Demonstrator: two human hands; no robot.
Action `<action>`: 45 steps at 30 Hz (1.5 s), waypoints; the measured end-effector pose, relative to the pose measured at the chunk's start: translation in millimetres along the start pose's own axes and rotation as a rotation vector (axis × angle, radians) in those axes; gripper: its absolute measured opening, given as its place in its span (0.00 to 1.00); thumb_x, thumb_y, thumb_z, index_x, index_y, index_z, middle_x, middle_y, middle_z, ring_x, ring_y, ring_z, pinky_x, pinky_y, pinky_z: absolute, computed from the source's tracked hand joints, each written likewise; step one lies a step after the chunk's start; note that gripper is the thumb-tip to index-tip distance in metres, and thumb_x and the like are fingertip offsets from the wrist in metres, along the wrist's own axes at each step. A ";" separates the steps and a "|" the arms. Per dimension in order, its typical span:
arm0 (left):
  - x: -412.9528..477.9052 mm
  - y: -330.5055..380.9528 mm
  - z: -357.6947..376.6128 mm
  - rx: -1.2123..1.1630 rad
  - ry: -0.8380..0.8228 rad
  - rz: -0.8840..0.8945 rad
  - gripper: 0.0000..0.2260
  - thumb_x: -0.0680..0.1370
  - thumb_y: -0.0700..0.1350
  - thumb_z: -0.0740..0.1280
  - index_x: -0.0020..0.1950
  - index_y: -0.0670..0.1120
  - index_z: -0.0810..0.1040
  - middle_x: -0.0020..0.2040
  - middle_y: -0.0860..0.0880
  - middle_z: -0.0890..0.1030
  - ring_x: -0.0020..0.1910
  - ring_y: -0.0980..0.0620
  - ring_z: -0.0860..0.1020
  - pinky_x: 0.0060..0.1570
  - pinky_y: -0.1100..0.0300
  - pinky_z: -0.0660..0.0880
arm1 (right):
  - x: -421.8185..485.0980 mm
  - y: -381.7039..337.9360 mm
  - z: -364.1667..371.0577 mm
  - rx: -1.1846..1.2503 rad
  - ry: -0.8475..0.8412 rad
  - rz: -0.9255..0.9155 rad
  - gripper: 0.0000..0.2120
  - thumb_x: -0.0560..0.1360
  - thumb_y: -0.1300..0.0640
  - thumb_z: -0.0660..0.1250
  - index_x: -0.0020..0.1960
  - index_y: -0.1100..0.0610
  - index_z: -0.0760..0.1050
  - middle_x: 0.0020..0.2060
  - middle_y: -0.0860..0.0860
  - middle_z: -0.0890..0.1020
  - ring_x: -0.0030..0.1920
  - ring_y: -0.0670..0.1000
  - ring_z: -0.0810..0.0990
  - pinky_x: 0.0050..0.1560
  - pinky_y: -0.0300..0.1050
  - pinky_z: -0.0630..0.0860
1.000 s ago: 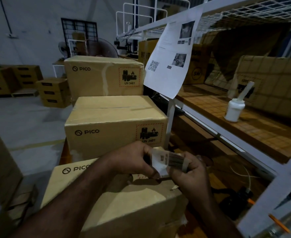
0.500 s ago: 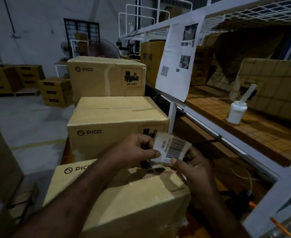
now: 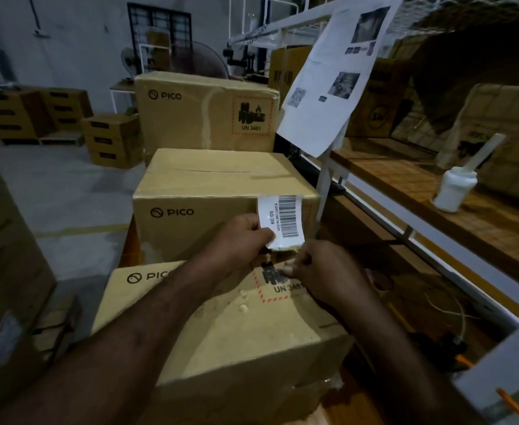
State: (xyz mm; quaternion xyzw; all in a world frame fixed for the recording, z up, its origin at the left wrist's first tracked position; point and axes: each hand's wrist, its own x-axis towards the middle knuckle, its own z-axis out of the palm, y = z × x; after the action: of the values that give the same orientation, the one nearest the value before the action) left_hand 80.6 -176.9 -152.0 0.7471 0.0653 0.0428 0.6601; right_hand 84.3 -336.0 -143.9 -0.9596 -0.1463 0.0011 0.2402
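Note:
A white barcode label [image 3: 282,220] lies against the front face of the middle PICO carton [image 3: 197,191], its top at the carton's upper edge. My left hand [image 3: 241,237] pinches the label's lower left corner. My right hand [image 3: 319,268] sits just below the label, fingers curled at its bottom edge where a strip of backing seems to hang. Both forearms reach over the nearest PICO carton [image 3: 221,326], which carries a red-bordered UN 3481 mark.
A third PICO carton [image 3: 203,108] stands behind the middle one. On the right is a shelf rack [image 3: 405,231] with a hanging printed sheet [image 3: 338,75] and a white glue bottle [image 3: 454,188]. More stacked cartons [image 3: 37,115] sit far left on the floor.
The label went from being handled between both hands above the near carton to being held up flat against the middle carton's front. My head moved closer.

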 end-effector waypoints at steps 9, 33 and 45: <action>5.8 -1.5 -2.9 0.051 0.002 0.050 0.07 0.80 0.40 0.64 0.54 0.45 0.80 0.51 0.47 0.85 0.43 0.52 0.84 0.44 0.55 0.81 | -54.7 -0.4 -12.9 -0.397 -0.133 -0.311 0.15 0.81 0.44 0.58 0.64 0.43 0.75 0.65 0.40 0.73 0.64 0.41 0.69 0.67 0.47 0.63; 6.0 -8.1 -4.3 -0.076 -0.121 0.069 0.09 0.78 0.35 0.63 0.55 0.40 0.80 0.50 0.43 0.85 0.47 0.46 0.84 0.46 0.50 0.80 | -48.8 -31.2 5.4 -0.445 -0.176 -0.243 0.49 0.68 0.26 0.28 0.78 0.49 0.58 0.79 0.48 0.57 0.78 0.48 0.50 0.75 0.58 0.40; 5.2 -8.7 -3.4 -0.069 -0.130 0.068 0.09 0.79 0.35 0.64 0.57 0.39 0.78 0.54 0.44 0.85 0.47 0.50 0.84 0.39 0.60 0.79 | -69.0 -11.9 -11.4 -0.417 -0.224 -0.177 0.43 0.69 0.26 0.30 0.77 0.41 0.56 0.77 0.38 0.53 0.74 0.38 0.51 0.76 0.50 0.42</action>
State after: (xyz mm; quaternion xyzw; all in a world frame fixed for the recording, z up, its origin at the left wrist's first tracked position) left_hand 84.8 -171.7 -160.3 0.7269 -0.0047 0.0186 0.6865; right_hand 15.8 -350.7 -133.0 -0.9658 -0.2526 0.0559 0.0184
